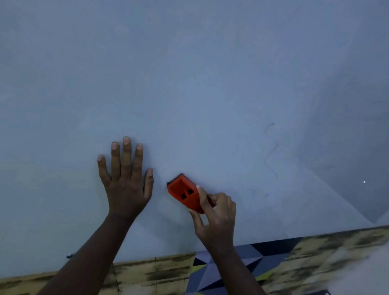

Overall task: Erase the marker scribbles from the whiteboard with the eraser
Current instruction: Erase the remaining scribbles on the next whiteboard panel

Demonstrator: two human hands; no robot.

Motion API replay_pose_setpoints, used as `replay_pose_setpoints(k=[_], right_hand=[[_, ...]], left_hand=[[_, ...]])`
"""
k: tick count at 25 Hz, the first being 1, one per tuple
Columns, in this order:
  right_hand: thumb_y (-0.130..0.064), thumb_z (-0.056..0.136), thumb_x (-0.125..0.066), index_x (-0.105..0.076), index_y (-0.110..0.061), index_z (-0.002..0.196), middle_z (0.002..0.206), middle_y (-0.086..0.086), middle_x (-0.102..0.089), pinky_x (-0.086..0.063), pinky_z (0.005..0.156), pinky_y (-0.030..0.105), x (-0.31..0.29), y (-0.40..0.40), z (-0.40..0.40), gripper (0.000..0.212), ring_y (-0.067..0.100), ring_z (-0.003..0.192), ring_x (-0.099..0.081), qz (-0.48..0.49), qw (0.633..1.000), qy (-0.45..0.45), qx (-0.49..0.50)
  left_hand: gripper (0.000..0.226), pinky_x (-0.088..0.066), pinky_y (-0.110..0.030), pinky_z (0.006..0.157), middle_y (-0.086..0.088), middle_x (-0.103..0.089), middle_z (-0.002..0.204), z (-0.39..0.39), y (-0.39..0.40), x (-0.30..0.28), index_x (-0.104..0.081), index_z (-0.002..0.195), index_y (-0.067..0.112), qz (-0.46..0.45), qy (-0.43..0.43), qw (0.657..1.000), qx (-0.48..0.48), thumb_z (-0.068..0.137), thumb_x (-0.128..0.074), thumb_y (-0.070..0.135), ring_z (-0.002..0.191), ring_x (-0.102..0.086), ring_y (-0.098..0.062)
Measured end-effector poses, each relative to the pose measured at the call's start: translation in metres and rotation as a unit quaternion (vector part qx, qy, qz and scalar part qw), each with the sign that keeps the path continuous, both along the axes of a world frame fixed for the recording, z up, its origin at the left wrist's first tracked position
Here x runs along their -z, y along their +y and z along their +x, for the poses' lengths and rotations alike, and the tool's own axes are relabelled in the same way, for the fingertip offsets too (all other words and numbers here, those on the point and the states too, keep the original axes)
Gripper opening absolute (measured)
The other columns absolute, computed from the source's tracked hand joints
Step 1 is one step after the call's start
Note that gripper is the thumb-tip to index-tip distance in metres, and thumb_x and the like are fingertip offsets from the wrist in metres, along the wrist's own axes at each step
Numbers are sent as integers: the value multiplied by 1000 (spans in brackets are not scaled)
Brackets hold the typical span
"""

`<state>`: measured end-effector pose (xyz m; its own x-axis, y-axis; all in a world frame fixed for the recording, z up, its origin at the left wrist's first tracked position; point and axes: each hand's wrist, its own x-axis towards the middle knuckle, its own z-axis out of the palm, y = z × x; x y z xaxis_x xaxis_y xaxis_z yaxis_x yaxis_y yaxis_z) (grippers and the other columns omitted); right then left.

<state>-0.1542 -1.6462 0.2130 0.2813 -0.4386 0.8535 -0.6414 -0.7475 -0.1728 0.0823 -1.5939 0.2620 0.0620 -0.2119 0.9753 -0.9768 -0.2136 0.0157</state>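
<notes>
While the left hand [125, 183] lies flat with fingers spread on the whiteboard [194, 77], the right hand [216, 216] grips the red eraser [184, 192], pressed to the board just beside it. A thin, faint squiggle [271, 151], probably marker, runs up to the right.

My right hand [216, 215] grips the red eraser [184, 192] on the whiteboard [194, 77]; left of the eraser my left hand [125, 181] lies flat, a faint scribble [271, 151] beyond to its right.
</notes>
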Motion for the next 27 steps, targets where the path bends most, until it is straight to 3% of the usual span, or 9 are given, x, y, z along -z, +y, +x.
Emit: replay_pose_setpoints(k=[2,5,9,15,17,19,23,25,27], right_hand=[[-42,87,-80,-58,-19,142,99,10,-61,-49,68,43,6,0,-11,63,26,86,-58,4,1000,-2,11],[-50,81,-85,-70,-8,126,94,5,-67,-52,69,31,-32,-5,-23,64,18,79,-61,43,990,-123,56],[-53,74,-89,-73,-12,116,94,0,-74,-54,68,22,-68,-4,-21,61,11,75,-67,101,964,-239,55],[-59,67,-89,-69,-19,101,87,-9,-74,-56,69,26,34,28,1,56,5,77,-68,308,918,-242,60],[-53,66,-92,-65,-20,91,78,-7,-70,-57,66,34,78,37,8,50,9,71,-66,405,879,-244,63],[-42,66,-96,-65,-17,85,73,-1,-69,-58,66,42,116,44,18,45,13,69,-66,508,811,-286,52],[-26,68,-98,-72,-24,82,84,-2,-77,-57,74,34,158,48,29,29,20,86,-75,611,726,-315,23],[-32,66,-99,-74,-25,83,92,4,-79,-59,79,35,159,45,27,31,26,94,-75,645,695,-318,7],[-51,56,-99,-77,-16,91,100,10,-80,-62,84,40,144,43,17,54,28,97,-75,662,646,-379,-32]], left_hand=[[69,-2,-56,132,-10,-2,178,5,3,4,-17,169,11,10,-14,1000,-1,110,-43,36,165,-3,-30],[69,-2,-55,132,-9,-1,178,5,3,9,-18,169,12,11,-14,1000,-5,110,-44,37,165,-3,-30],[69,0,-54,132,-6,2,179,0,0,14,-16,170,14,1,3,1000,0,110,-43,36,165,0,-27],[71,2,-54,132,-4,6,178,-4,4,30,-13,170,16,11,19,1000,11,110,-46,36,165,4,-26],[72,3,-54,132,-5,6,178,-4,5,40,-13,170,16,21,18,1000,9,109,-47,37,165,4,-27],[73,3,-54,132,-6,5,178,-4,8,51,-13,170,16,32,14,999,6,110,-47,39,165,4,-28],[75,3,-54,132,-8,3,178,0,13,67,-13,170,16,59,-4,998,-2,110,-49,42,165,3,-29],[76,1,-52,132,-9,1,178,7,18,72,-15,170,16,69,-19,997,2,109,-52,43,165,2,-28],[78,-2,-50,133,-8,-3,178,17,25,73,-19,170,16,79,-47,996,2,108,-57,44,165,-1,-28]])
